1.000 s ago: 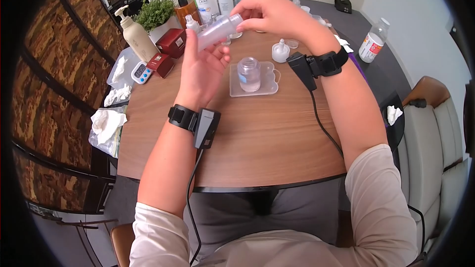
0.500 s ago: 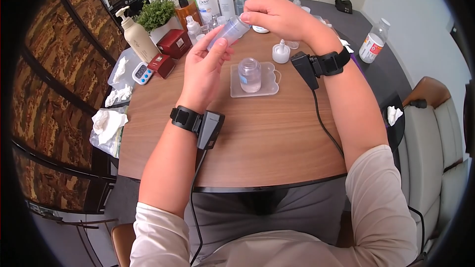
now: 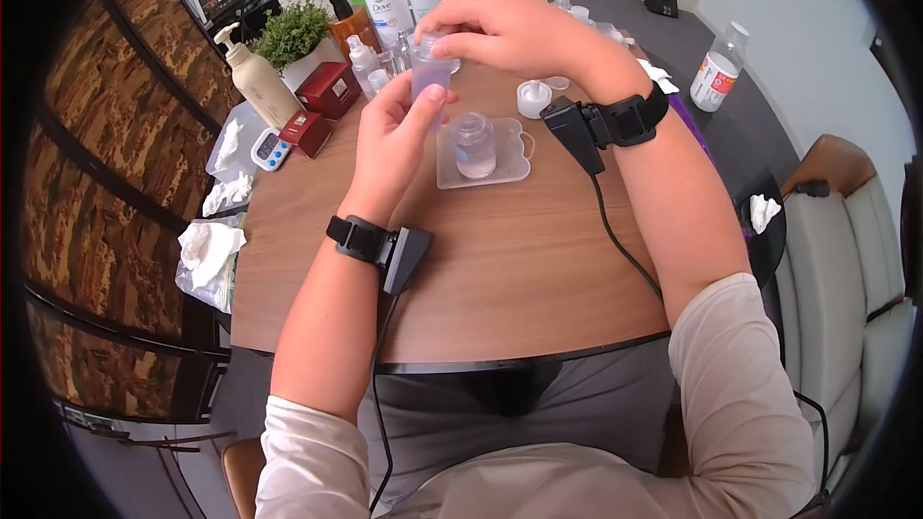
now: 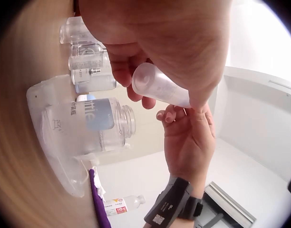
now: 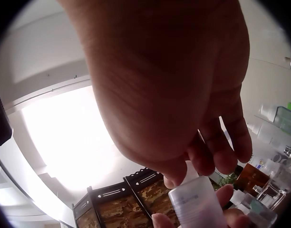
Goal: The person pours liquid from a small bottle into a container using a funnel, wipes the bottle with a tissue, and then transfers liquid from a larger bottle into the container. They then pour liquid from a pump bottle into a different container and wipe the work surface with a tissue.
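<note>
Over the table, my left hand (image 3: 389, 135) grips a small translucent bottle (image 3: 431, 80), thumb along its near side. My right hand (image 3: 505, 31) comes from above and pinches the bottle's top between thumb and fingers; its fingers partly hide that end. In the right wrist view the frosted bottle (image 5: 198, 202) narrows to a neck under the fingertips. Below the hands, a clear uncapped jar (image 3: 474, 152) with liquid and a blue label stands on a translucent tray (image 3: 514, 161). Its threaded mouth shows in the left wrist view.
A white spouted cap (image 3: 533, 98) sits right of the jar. Pump bottles, including a Dove bottle (image 3: 386, 5), crowd the back left beside a plant (image 3: 291, 31), red boxes (image 3: 308, 133) and a timer (image 3: 270, 148). A labelled bottle (image 3: 719, 72) stands at the right.
The bottle has swung from a slant to nearly upright and moved slightly left. My left hand, its fingers spread earlier, has closed round the bottle; my right hand has stayed at its top.
</note>
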Motion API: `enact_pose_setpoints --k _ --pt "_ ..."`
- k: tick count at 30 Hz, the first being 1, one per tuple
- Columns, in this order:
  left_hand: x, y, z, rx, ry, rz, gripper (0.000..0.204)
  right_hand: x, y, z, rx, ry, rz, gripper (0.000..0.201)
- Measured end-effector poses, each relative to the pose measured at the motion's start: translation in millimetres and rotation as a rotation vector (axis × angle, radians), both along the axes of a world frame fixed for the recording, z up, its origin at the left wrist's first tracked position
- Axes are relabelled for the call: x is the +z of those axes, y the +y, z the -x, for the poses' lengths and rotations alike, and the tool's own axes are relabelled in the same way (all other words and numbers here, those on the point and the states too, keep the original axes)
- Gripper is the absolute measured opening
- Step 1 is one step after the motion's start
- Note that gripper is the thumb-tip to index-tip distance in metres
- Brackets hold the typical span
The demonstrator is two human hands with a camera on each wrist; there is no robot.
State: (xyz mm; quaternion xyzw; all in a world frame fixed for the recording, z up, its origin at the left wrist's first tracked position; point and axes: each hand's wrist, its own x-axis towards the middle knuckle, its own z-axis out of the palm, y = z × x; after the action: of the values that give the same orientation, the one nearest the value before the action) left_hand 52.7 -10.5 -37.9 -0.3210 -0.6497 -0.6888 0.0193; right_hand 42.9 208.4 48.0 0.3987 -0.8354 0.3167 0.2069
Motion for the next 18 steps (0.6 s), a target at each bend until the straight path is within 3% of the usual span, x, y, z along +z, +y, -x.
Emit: enact_pose_setpoints --k 4,6,9,13,18 --pt "-3.4 -7.0 9.1 0.085 0.101 -0.001 0.035 17.8 -6.5 -18.0 -0.009 -0.026 -0.027 0.038" --pt "-0.2 -14.9 16.3 0.313 0.141 -0.328 0.03 19.9 -4.7 -22.3 -0.032 -0.074 0.0 0.039" --pt "3.3 -26.3 28.5 0.523 0.139 -0.497 0.029 18.3 0.0 -16.0 -0.04 0.025 0.05 0.042" --pt "-20.4 -33.4 55.6 0.741 0.04 -0.397 0.043 19.2 2.9 -16.3 -0.058 0.01 0.035 0.038" --pt "-39.2 -45.4 72.8 0.705 -0.254 -0.314 0.049 17.8 5.2 -16.5 -0.073 -0.044 0.007 0.047"
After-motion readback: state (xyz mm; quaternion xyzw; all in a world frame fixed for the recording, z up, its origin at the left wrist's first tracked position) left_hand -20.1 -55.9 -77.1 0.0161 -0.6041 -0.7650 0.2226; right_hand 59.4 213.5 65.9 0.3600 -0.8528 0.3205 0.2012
